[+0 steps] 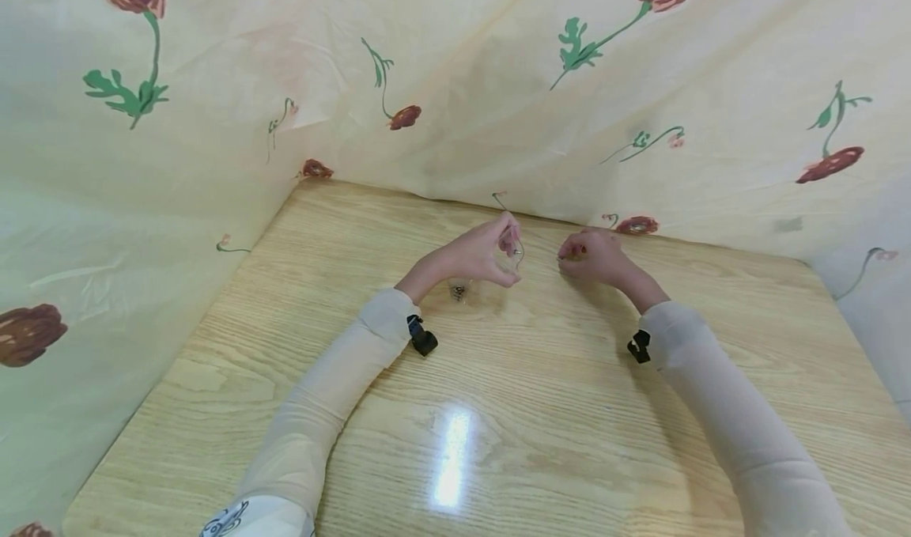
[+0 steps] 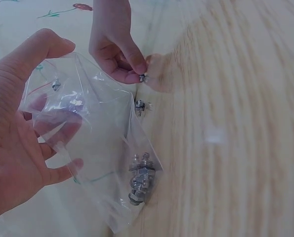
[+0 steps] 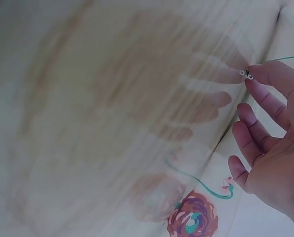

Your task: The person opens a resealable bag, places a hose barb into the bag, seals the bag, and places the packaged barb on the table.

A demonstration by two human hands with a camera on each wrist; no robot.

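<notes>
1. Near the bench's (image 1: pixel 527 410) far edge, we see the left hand (image 1: pixel 484 254) curved round a clear bag (image 2: pixel 100 131) and gripping it near the mouth, thumb and fingers spread, probably to keep the mouth from collapsing.
2. The metal fittings (image 2: pixel 142 178) gather in the bag's low corner, where we suppose their weight draws them.
3. Nearer the bench's right edge, the right hand (image 1: pixel 596 255) pinches a small fitting (image 3: pixel 246 74) between thumb and fingertip, a hold we judge suited to so tiny a piece.
4. The left wrist view shows us another fitting (image 2: pixel 140 106) beside the bag; we cannot tell what supports it.
5. Only the right wrist view shows us the pinched piece's pale, ring-like ends.
</notes>
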